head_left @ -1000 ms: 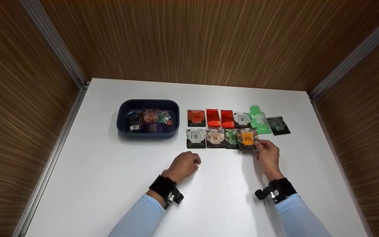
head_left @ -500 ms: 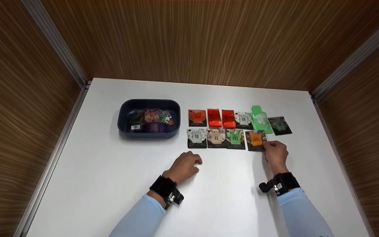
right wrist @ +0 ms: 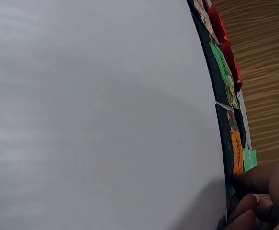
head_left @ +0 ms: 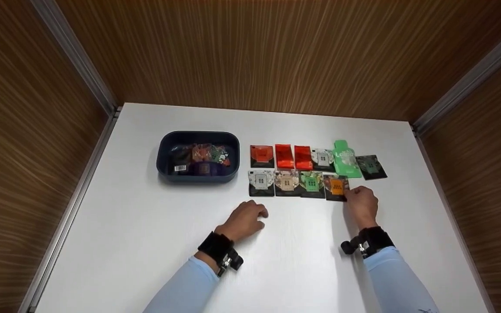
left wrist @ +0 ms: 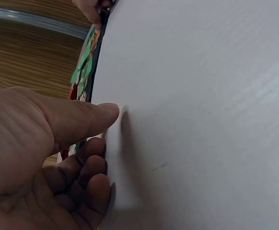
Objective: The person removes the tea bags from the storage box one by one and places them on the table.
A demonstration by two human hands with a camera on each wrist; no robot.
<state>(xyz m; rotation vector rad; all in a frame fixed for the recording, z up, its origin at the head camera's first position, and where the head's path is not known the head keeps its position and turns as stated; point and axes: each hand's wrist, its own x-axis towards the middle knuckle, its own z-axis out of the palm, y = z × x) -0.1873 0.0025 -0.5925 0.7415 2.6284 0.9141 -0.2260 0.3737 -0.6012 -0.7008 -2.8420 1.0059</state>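
One orange-labelled dark packet (head_left: 335,187) is apparently pinched by the right grip (head_left: 362,203), the left grip (head_left: 242,219) relaxed.

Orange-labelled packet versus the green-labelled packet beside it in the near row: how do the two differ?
The orange-labelled packet has an orange label panel; the green-labelled packet has a green one.
The right hand touches the orange-labelled packet; no hand touches the green-labelled packet.
The orange-labelled packet ends the row at right; the green-labelled packet lies between it and a beige-labelled packet.
Both are squarish with dark lower parts.
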